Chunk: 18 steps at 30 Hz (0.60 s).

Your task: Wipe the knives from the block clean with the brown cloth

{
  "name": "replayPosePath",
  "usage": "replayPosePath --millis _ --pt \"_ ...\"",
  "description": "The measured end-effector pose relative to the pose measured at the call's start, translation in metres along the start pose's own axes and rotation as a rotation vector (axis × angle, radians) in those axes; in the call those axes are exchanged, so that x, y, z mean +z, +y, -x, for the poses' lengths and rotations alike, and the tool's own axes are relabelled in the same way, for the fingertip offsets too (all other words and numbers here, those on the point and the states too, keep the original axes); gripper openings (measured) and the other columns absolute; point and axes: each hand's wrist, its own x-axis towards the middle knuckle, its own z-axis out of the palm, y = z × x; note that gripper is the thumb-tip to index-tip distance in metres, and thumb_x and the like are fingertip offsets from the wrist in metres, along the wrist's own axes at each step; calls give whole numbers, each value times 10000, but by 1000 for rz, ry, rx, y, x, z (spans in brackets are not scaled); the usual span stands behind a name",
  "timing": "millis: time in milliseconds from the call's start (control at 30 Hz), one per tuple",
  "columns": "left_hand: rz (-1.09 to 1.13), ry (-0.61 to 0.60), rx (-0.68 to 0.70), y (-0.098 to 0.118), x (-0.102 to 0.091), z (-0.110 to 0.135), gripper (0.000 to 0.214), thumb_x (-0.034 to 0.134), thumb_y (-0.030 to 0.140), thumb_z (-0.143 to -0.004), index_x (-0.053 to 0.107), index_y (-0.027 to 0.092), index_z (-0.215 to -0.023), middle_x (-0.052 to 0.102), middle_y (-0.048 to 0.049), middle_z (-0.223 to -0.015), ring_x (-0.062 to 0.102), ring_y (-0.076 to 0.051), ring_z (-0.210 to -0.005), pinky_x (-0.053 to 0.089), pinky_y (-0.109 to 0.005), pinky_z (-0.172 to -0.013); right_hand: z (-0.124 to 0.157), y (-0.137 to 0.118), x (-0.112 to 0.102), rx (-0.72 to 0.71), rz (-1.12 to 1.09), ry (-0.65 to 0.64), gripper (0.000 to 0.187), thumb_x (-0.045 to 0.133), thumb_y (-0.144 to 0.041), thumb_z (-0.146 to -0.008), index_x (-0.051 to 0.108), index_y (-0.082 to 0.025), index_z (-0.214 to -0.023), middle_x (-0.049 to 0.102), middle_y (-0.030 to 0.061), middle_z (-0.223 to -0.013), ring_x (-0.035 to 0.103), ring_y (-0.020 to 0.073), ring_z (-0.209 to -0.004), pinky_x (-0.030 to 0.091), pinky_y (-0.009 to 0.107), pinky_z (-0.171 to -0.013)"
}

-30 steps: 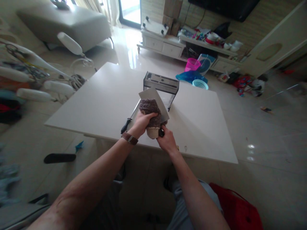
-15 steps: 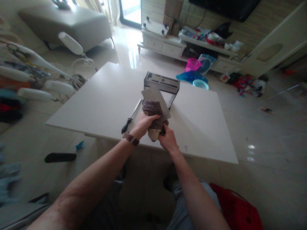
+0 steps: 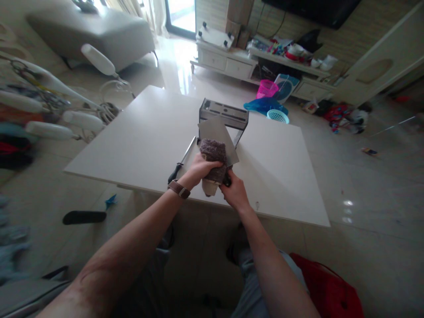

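Observation:
My left hand is closed around a brown fuzzy cloth, whose paler end hangs below the fingers. The cloth lies against the broad grey blade of a cleaver, covering part of it. Wrapped round the cleaver's dark handle is my right hand, close beside the cloth. Both hands are over the near edge of the white table. To the left of the cloth a honing steel with a black handle rests on the table. Just beyond the blade stands a knife block with slots in its top.
A small clear or grey object lies near the table's front edge. Past the far edge are a pink basket, a blue plastic bag and a pale-blue basket. A white lamp-like fixture is at left; a red bag sits lower right.
The cloth and my left hand have shifted slightly, and the cloth's lower end has swung left. The cleaver has moved a little to the right, with more of its blade showing.

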Motion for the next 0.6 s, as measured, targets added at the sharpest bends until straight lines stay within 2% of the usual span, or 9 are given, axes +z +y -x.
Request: replayPosePath --millis 67,167,333,500,600 --pt "-30 -5 1 2 -1 0 442 882 129 -492 719 121 -902 750 -102 -917 695 -234 -806 581 -394 -824 0 -1 -2 0 9 11 301 593 -255 -823 672 -231 -1112 736 35 -819 692 213 -708 476 270 -637" --pt "-38 59 19 -2 4 2 489 892 143 -484 713 134 -939 746 -95 -941 694 -240 -836 576 -389 -828 0 -3 -2 -29 50 49 310 596 -241 -818 686 -221 -1114 756 64 -878 706 234 -784 477 283 -680" --pt "103 44 -38 -14 15 9 498 891 184 -519 699 144 -977 754 -98 -984 703 -232 -866 574 -389 -860 -1 -2 2 23 158 58 487 561 -124 -736 684 -190 -1203 772 112 -908 710 272 -809 484 311 -702" --pt "36 19 17 -7 16 4 456 881 127 -498 721 132 -925 754 -90 -950 697 -226 -829 581 -382 -835 -4 1 8 19 64 79 545 565 -125 -720 665 -179 -1254 777 125 -1014 719 285 -895 525 337 -770" --pt "-33 -6 67 -2 14 2 422 875 108 -501 742 131 -902 761 -80 -921 694 -222 -820 584 -365 -819 -3 2 9 -5 -13 79 518 559 -144 -731 656 -183 -1238 779 106 -999 721 270 -881 539 339 -771"
